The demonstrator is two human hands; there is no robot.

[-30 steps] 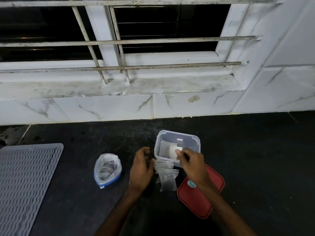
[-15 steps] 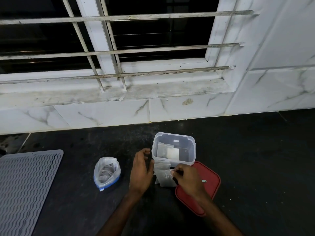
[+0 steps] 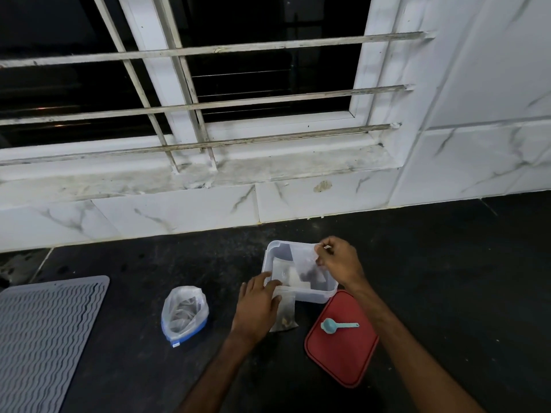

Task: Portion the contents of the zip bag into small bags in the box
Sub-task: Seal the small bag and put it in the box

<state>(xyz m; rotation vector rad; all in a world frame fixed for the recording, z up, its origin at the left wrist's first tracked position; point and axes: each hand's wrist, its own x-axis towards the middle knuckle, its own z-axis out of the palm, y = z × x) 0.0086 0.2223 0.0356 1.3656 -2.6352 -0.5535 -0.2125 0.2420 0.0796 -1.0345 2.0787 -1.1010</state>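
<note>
Half a second ago my right hand [image 3: 340,260] was down on the counter [image 3: 417,263] in front of the box [image 3: 316,296]; it is now up over the box's far right corner and has brought a small bag [image 3: 304,263] with it. With that hand out of the way, the teal scoop [image 3: 338,325] shows on the red lid [image 3: 343,362]. My left hand [image 3: 258,307] has slid from beside the box onto a second small bag [image 3: 284,314] lying against the front wall

My right thumb and fingertips pinch the top edge of the small bag, which hangs down from them into the box with something dark near its bottom. My left hand grasps nothing: its fingers lie fairly straight, pressing the second small bag flat, with the fingertips touching the box's front rim

As I see it, the step is dropping this portion into the box. I should keep the pinch at the seal, lower the bag straight down beside the ones already standing inside, and let go only once its bottom rests. My left hand should keep the light box from skidding

The zip bag [image 3: 185,312] stands open on the counter to the left of my left hand, near it but touching neither hand, and well apart from my right
</note>
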